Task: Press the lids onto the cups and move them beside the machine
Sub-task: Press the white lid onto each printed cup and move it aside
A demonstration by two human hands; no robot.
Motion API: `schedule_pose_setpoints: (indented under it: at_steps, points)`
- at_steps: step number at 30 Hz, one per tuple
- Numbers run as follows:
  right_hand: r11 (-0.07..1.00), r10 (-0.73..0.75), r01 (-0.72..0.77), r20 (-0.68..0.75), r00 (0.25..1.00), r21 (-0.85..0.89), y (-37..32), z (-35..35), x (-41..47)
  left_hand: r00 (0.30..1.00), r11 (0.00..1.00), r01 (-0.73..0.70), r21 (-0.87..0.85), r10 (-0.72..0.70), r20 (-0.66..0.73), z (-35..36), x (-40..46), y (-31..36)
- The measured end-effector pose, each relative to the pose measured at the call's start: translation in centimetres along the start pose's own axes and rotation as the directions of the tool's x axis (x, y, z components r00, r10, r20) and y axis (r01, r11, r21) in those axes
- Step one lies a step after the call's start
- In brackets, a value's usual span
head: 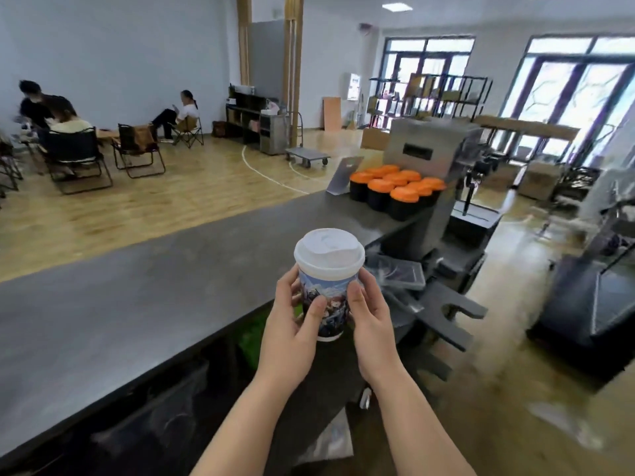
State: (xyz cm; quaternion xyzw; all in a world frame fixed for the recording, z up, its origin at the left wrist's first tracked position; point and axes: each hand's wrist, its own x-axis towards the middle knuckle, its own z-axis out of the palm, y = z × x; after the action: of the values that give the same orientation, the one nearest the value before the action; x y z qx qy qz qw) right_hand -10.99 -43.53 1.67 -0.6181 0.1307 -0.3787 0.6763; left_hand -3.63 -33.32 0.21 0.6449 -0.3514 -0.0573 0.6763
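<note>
A printed paper cup (pixel 328 297) with a white lid (pixel 329 250) on top is held upright in the air above the near edge of the grey counter (pixel 137 297). My left hand (pixel 292 324) wraps its left side, thumb across the front. Against its right side rests my right hand (pixel 369 321), fingers around the cup wall. Further along the counter stand several black cups with orange lids (pixel 397 188), grouped right beside the steel machine (pixel 426 156).
A dark tray and a black bracket (pixel 446 310) sit just right of my hands at the counter's end. Beyond the counter lies a wooden floor with folding chairs and seated people (pixel 68 121) at the far left. Shelving (pixel 429 97) stands by the windows.
</note>
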Motion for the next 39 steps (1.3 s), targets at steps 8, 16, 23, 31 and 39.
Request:
schedule_pose_setpoints:
  at_steps: [8, 16, 23, 31, 39]
  points:
    - [1.000, 0.011, -0.010, -0.028, 1.000, 0.020, 2.0, -6.7, 8.0, 0.998, 0.999, 0.025, 0.039, -0.027, 0.054, 7.8, 7.1, -2.8]
    - [0.997, 0.077, -0.075, -0.055, 0.996, 0.029, 6.4, -8.7, 22.4, 0.995, 0.997, 0.075, -0.014, -0.074, 0.060, 11.9, 20.5, -8.9]
    - [0.991, 0.119, -0.123, -0.075, 0.990, -0.056, 10.1, -10.3, 35.7, 0.992, 0.991, 0.107, 0.076, -0.112, 0.065, 15.3, 33.0, -13.3]
    - [0.987, 0.134, -0.132, 0.011, 0.991, -0.092, 13.7, -10.5, 46.8, 0.983, 0.972, 0.164, 0.167, -0.148, -0.105, 18.6, 42.8, -17.5]
    - [0.972, 0.163, -0.138, 0.127, 0.978, -0.190, 16.4, -11.1, 53.0, 0.937, 0.961, 0.235, 0.144, -0.184, -0.295, 21.1, 47.0, -19.6]
